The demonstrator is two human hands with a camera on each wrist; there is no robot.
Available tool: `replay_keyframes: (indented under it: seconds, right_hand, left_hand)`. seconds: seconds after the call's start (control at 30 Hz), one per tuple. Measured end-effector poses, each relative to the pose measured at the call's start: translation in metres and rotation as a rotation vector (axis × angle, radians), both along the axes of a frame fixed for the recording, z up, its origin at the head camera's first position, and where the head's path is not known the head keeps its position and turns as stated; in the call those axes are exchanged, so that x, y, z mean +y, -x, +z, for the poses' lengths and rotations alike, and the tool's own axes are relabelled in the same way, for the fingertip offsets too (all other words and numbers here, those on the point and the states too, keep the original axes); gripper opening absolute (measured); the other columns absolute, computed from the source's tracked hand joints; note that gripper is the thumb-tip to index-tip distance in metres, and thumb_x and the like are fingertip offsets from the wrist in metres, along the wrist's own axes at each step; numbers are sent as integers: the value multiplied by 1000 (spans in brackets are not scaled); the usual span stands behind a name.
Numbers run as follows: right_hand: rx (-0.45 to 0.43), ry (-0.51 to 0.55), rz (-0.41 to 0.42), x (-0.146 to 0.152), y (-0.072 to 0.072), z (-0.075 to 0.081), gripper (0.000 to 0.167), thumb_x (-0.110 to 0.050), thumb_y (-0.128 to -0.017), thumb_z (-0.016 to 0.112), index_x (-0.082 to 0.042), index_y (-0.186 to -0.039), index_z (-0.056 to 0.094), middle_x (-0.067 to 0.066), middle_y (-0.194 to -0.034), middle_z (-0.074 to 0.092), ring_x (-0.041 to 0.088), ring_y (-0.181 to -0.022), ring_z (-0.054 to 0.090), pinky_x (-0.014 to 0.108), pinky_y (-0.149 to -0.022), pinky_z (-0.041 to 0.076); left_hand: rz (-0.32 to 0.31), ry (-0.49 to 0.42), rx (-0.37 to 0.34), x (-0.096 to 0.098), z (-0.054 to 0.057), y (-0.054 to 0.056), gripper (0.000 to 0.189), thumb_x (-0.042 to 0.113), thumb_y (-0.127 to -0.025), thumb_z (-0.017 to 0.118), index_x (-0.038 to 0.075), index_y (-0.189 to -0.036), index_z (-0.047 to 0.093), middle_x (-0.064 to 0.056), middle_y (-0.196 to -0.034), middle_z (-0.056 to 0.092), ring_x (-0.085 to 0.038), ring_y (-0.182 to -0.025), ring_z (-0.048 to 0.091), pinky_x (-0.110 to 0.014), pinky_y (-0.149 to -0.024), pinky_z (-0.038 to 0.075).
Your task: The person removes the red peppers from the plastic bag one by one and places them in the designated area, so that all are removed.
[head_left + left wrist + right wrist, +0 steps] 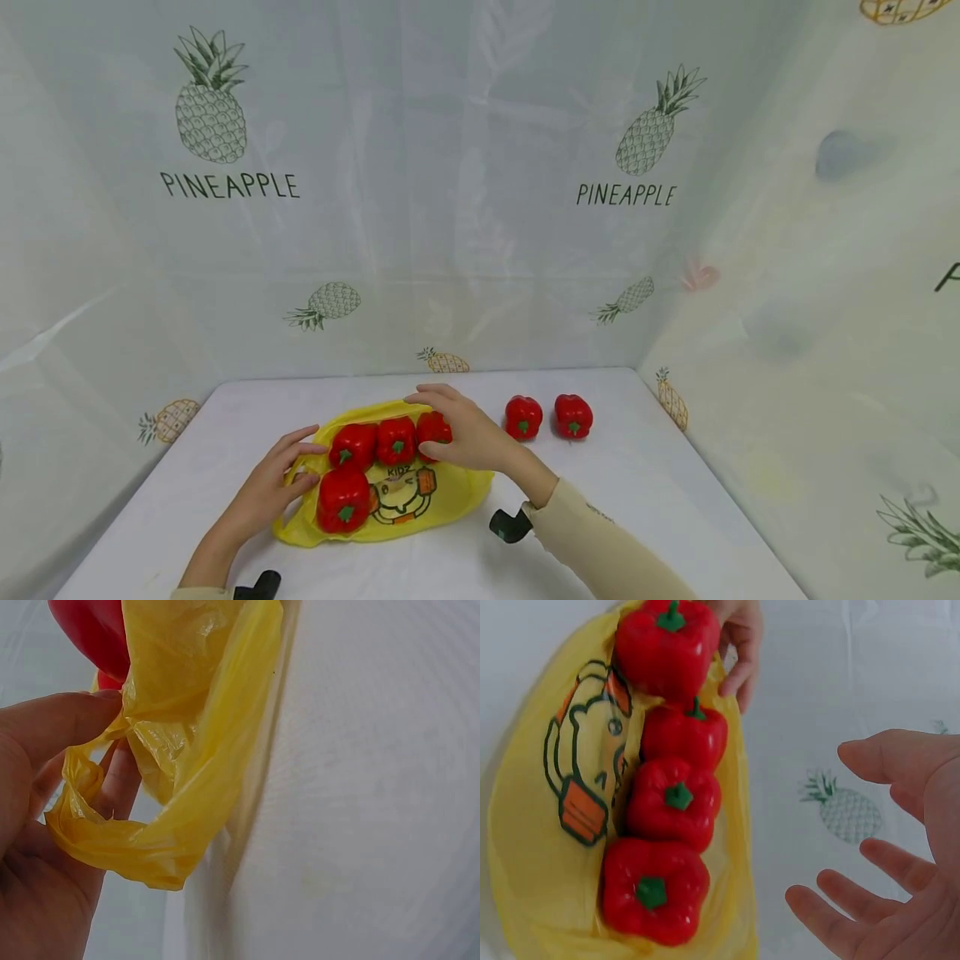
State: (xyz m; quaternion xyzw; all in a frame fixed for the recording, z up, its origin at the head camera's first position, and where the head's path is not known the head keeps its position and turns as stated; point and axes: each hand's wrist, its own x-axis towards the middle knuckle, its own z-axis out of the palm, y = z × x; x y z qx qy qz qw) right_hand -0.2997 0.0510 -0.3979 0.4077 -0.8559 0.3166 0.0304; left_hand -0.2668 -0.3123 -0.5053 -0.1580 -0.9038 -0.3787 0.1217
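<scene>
A yellow plastic bag with a cartoon print lies on the white table, and several red bell peppers with green stems sit at its opening. My left hand is at the bag's left end. In the left wrist view, its thumb and fingers hold the bag's loose handle. Over the bag's right part hovers my right hand, fingers spread and slightly bent, with nothing in it. In the head view it partly covers the rightmost pepper on the bag; the right wrist view shows it apart from the peppers.
Two more red bell peppers stand to the right of the bag, one nearer and one farther right. A pale curtain printed with pineapples hangs behind and beside the white table. Black wrist mounts show at both sleeves.
</scene>
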Motion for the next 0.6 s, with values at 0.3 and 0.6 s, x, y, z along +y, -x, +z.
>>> replay_keyframes:
  seconds: [0.3,0.6]
  right_hand:
    - [37,-3,71,-29,-11,-17,64,-22,-97,80,-24,-155,52,3,-164,44,19,-149,45,38,-113,50]
    - [-5,-15,93,-54,-21,-37,65,-25,-97,81,-26,-155,52,1,-163,45,15,-149,44,31,-110,51]
  left_hand:
    - [-4,-1,10,-1,0,1,34,6,-97,77,14,-129,69,-15,-163,42,-50,-145,44,-64,-108,45]
    - [-10,-4,3,-1,1,0,34,7,-97,77,14,-129,69,-15,-163,42,-50,-145,44,-65,-107,46]
